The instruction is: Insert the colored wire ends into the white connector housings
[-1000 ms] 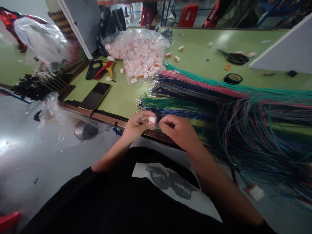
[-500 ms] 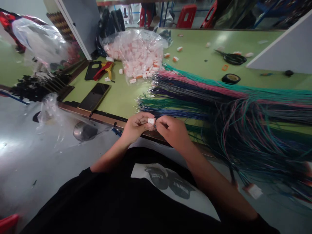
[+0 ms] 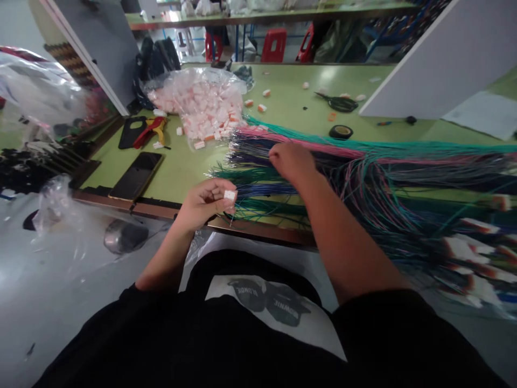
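A small white connector housing (image 3: 230, 195) with an orange side is pinched between thumb and fingers of my left hand (image 3: 202, 202), over the table's front edge. Thin wires hang just below it. My right hand (image 3: 294, 161) lies over the bundle of loose wires (image 3: 262, 141), at the grey and dark strands. Its fingers are curled closed, and whatever is in them is hidden. Green, pink, grey and blue wires (image 3: 278, 188) stretch to the right, their metal-tipped ends pointing left.
A plastic bag of white and orange connectors (image 3: 202, 102) stands at the back. Left of it are red-and-yellow pliers (image 3: 150, 132), a phone (image 3: 137, 175) and a phone case (image 3: 132, 132). Black scissors (image 3: 341, 103) and a tape roll (image 3: 340, 132) lie behind the wires. Finished-looking connectors (image 3: 472, 258) hang at right.
My right hand has left the connector and moved away to the right, onto the wires. My left hand still holds the connector. The view has shifted right and tilted up.
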The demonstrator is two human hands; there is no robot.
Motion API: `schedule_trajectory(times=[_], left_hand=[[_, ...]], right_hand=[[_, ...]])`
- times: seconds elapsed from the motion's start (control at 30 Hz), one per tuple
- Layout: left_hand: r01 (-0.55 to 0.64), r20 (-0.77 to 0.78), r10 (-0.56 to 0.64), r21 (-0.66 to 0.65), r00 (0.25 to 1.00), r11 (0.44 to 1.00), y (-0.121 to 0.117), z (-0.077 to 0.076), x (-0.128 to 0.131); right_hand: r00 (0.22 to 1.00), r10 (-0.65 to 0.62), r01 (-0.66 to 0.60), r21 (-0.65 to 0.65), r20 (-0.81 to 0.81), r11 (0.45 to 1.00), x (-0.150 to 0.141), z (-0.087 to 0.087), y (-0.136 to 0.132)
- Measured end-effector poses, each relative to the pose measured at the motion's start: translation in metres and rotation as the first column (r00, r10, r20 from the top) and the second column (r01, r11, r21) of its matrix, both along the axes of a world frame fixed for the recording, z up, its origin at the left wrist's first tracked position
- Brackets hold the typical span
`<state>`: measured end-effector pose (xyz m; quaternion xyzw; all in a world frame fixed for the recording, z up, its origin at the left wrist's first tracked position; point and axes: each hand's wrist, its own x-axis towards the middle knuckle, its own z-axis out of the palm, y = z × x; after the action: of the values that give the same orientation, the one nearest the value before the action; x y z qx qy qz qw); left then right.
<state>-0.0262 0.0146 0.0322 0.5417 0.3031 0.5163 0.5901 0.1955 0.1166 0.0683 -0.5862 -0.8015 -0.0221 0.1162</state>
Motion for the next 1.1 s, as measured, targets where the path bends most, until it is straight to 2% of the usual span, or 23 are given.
schedule_trajectory(times=[0.07, 0.13, 0.27, 0.4, 0.5, 0.6, 0.73, 0.83, 0.9, 1.0, 1.1], left_hand=[[0.001, -0.027, -0.001, -0.005, 1.0, 1.0, 0.004, 0.002, -0.001], [-0.024, -0.036, 0.024, -0.016, 0.999, 1.0, 0.006, 0.001, -0.002], [-0.084, 0.018, 0.084, -0.02, 0.996, 0.996, 0.009, -0.004, 0.003], [-0.105, 0.101, 0.109, -0.038, 0.989, 0.994, 0.01, -0.008, 0.013], [-0.096, 0.15, 0.107, -0.077, 0.983, 0.992, 0.01, -0.011, 0.019], [-0.093, 0.19, 0.119, -0.139, 0.975, 0.986, 0.01, -0.014, 0.022], [-0.12, 0.218, 0.168, -0.217, 0.961, 0.969, 0.013, -0.021, 0.023], [-0.121, 0.235, 0.174, -0.226, 0.956, 0.967, 0.014, -0.026, 0.022], [-0.101, 0.244, 0.152, -0.211, 0.958, 0.972, 0.015, -0.027, 0.022], [-0.083, 0.249, 0.134, -0.206, 0.959, 0.975, 0.015, -0.028, 0.021], [-0.081, 0.243, 0.136, -0.223, 0.96, 0.971, 0.015, -0.028, 0.02]], right_hand=[[0.988, -0.049, 0.062, -0.084, 0.146, 0.995, -0.013, -0.011, 0.008], [0.972, -0.073, 0.104, -0.126, 0.225, 0.987, -0.02, -0.014, 0.009], [0.963, -0.106, 0.147, -0.152, 0.247, 0.977, -0.018, -0.013, 0.006], [0.963, -0.068, 0.12, -0.188, 0.26, 0.975, -0.013, -0.01, 0.007], [0.973, -0.098, 0.136, -0.176, 0.208, 0.975, -0.009, -0.005, 0.006], [0.979, -0.187, 0.196, -0.126, 0.079, 0.973, -0.004, 0.0, 0.002], [0.967, -0.243, 0.232, -0.132, -0.076, 0.964, 0.003, -0.004, 0.002], [0.953, -0.202, 0.192, -0.068, -0.225, 0.979, 0.007, -0.009, 0.007], [0.93, -0.133, 0.137, -0.012, -0.342, 0.991, 0.008, -0.009, 0.007], [0.899, 0.051, -0.071, -0.029, -0.435, 0.997, 0.004, -0.003, -0.003], [0.886, 0.216, -0.268, -0.076, -0.409, 0.96, -0.008, 0.002, -0.019]])
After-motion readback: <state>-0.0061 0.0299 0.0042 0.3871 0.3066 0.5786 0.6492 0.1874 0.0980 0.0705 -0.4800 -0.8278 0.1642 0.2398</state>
